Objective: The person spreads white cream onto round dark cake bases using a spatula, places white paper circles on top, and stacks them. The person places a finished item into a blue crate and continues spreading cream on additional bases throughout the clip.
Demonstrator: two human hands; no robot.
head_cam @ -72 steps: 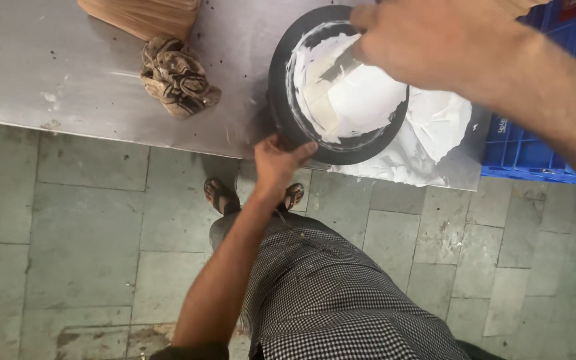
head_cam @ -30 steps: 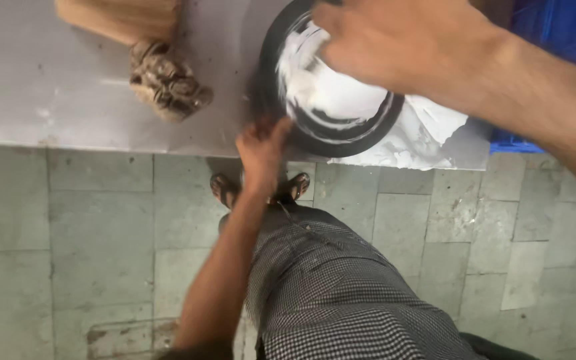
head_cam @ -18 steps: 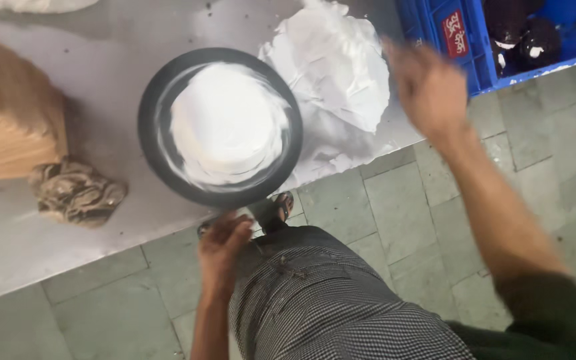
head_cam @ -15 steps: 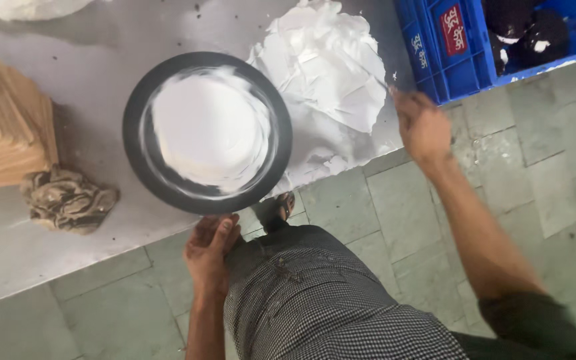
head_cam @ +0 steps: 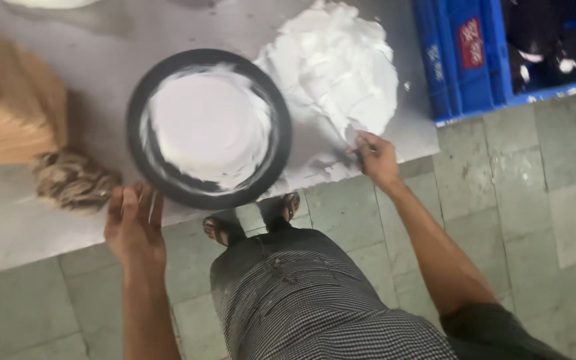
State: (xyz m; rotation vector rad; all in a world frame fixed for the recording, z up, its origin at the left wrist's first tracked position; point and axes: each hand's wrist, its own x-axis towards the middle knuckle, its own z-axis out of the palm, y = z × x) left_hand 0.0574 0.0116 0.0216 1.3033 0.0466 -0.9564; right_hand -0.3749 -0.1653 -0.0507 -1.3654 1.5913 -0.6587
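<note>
The left hand (head_cam: 135,223) rests open-fingered at the dark round pan (head_cam: 209,128) of white sheets on the table edge (head_cam: 8,227), while the right hand (head_cam: 376,157) pinches the white pile (head_cam: 341,67) beside it, seemingly mid-stacking, so a clean single-sheet lift comes next.

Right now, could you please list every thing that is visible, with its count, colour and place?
round dark stand: one, black rim, centre of the table
white disc: one, white, on the stand
white paste heap: one, white, table right of the stand
wooden pieces: one stack, light brown, left edge
crumpled rag: one, brownish, table below the wood
crate: one, blue, top right
table: one, grey metal
floor tiles: grey
left hand: open, at the stand's lower-left rim
right hand: pinching at the heap's edge
</note>
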